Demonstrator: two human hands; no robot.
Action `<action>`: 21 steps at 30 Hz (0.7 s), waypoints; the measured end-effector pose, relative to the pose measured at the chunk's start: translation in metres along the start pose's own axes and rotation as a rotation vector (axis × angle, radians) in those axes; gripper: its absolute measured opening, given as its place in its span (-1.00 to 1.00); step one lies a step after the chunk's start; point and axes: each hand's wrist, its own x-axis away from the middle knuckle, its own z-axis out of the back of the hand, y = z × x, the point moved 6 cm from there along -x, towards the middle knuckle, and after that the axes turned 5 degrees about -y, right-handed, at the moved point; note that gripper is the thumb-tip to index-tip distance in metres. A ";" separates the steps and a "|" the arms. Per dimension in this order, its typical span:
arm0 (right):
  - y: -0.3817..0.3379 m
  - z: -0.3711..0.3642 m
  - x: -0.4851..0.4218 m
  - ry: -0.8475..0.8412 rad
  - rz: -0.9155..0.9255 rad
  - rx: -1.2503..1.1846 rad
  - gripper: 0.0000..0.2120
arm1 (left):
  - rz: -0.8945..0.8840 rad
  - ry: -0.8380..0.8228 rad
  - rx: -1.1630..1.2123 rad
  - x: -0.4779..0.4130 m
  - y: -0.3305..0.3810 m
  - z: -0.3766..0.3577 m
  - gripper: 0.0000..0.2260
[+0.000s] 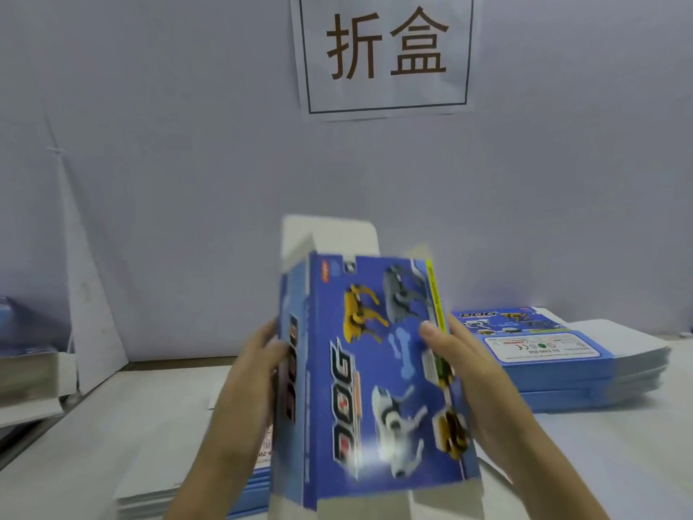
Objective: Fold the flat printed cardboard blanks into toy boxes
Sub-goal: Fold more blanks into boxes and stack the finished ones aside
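Right up close we have the box (375, 369), a blue printed carton with "DOG" lettering and robot dogs on its front, held on end above the desk (131, 425) and leaning a touch to the left; it is opened into a sleeve, with a white flap (330, 234) standing free at the far end and the near end open too, and the whole thing is a little blurred. Behind it we see the pale wall (168, 144) filling the background. On the desk to the right sits a tall stack of flat blanks (585, 373), blue print facing up. High on the wall hangs a paper sign (386, 50) with two large dark characters in a frame. Beneath the carton lies a lower pile of blanks (258, 478), and at the far left edge we catch another pile (26, 365). Now the hands: the left hand (262, 354) has its grip wrapped round the narrow left side panel, and the right hand (465, 369) clasps the right edge, thumb pressed on the printed front, fingers hidden behind
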 end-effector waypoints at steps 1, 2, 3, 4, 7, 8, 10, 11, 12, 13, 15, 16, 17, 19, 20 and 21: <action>-0.001 -0.006 -0.006 0.001 -0.001 0.041 -0.73 | -0.036 -0.085 -0.028 0.007 0.001 -0.008 -0.76; -0.004 -0.012 -0.005 0.008 0.018 0.083 -0.77 | -0.054 -0.094 -0.049 0.011 0.002 -0.012 -0.67; -0.005 -0.015 -0.007 0.017 0.011 0.090 -0.75 | -0.057 -0.104 -0.076 0.012 0.002 -0.014 -0.47; -0.006 -0.017 -0.007 0.009 0.029 0.102 -0.71 | -0.032 -0.091 -0.092 0.009 0.003 -0.015 -0.26; -0.010 -0.019 -0.007 -0.027 0.053 0.081 -0.65 | 0.048 -0.076 -0.116 0.007 0.005 -0.017 -0.28; -0.010 -0.020 -0.007 -0.026 0.044 0.067 -0.63 | 0.048 -0.089 -0.104 0.011 0.006 -0.016 -0.31; -0.009 -0.018 -0.008 -0.026 0.058 0.066 -0.62 | 0.023 -0.119 -0.105 0.014 0.009 -0.009 -0.26; -0.009 -0.019 -0.009 -0.037 0.068 0.059 -0.62 | 0.010 -0.148 -0.121 0.014 0.012 -0.010 -0.24; -0.009 -0.019 -0.010 -0.046 0.068 0.049 -0.62 | -0.011 -0.192 -0.138 0.017 0.015 -0.011 -0.21; -0.010 -0.019 -0.010 -0.064 0.075 0.028 -0.62 | -0.032 -0.232 -0.156 0.019 0.019 -0.013 -0.16; -0.014 -0.020 -0.008 -0.092 0.119 0.035 -0.58 | -0.061 -0.249 -0.170 0.021 0.023 -0.014 -0.04; -0.017 -0.019 -0.007 -0.094 0.147 0.037 -0.56 | -0.073 -0.236 -0.166 0.022 0.025 -0.013 0.00; -0.021 -0.018 -0.005 -0.093 0.177 0.029 -0.53 | -0.093 -0.225 -0.169 0.022 0.028 -0.012 0.01; -0.028 -0.017 -0.002 -0.076 0.245 0.032 -0.44 | -0.164 -0.219 -0.239 0.021 0.034 -0.010 -0.04; -0.030 -0.016 -0.002 -0.071 0.273 0.050 -0.40 | -0.207 -0.220 -0.286 0.021 0.037 -0.010 -0.12; -0.034 -0.017 0.000 -0.073 0.286 0.071 -0.37 | -0.245 -0.211 -0.318 0.023 0.040 -0.009 -0.20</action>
